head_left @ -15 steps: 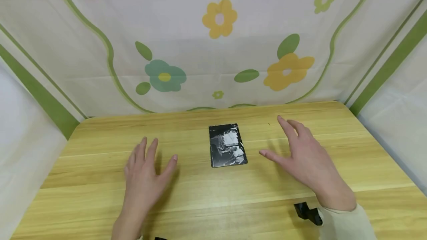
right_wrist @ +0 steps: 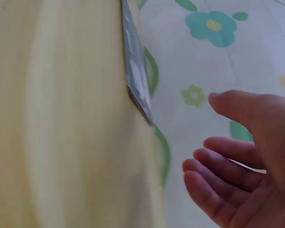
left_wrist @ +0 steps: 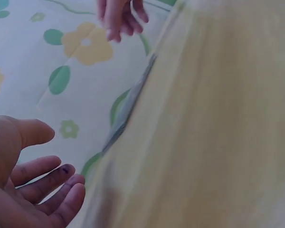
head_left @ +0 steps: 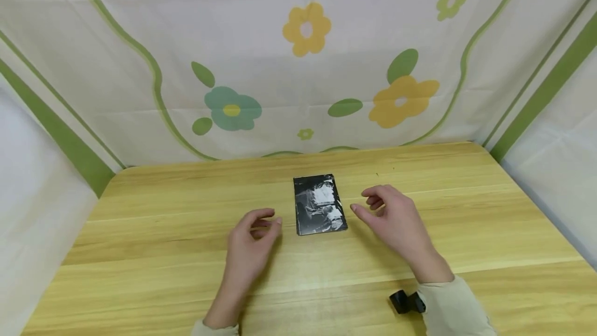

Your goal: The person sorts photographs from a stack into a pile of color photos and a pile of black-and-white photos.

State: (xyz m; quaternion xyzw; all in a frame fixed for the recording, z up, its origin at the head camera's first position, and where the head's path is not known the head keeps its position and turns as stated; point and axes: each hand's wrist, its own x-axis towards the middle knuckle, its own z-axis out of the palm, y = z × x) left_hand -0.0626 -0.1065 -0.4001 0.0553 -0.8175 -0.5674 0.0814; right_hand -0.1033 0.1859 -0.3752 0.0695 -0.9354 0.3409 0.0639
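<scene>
A flat, rectangular black-and-white printed card [head_left: 319,204], perhaps a thin stack of them, lies on the wooden table in the head view. To its left is my left hand [head_left: 249,253], its fingers loosely bent and holding nothing. My right hand [head_left: 398,224] hovers off the card's right edge, also with nothing in its relaxed fingers. Seen nearly edge-on in the left wrist view, the card [left_wrist: 130,107] is thin, and the left hand [left_wrist: 35,175] is apart from it. From the right wrist, a gap shows between the card [right_wrist: 137,61] and the right hand [right_wrist: 242,166].
The wooden table [head_left: 154,253] runs back to a white cloth [head_left: 261,30] printed with flowers, which also hangs at both sides. Under the right sleeve [head_left: 454,305] a black wrist-mounted piece [head_left: 406,302] juts out. Tiny dark specks dot the table's far right.
Both hands have come inward toward the card, the left moving right and the right moving left. Their fingers, spread before, are now more bent. The card stays in place.
</scene>
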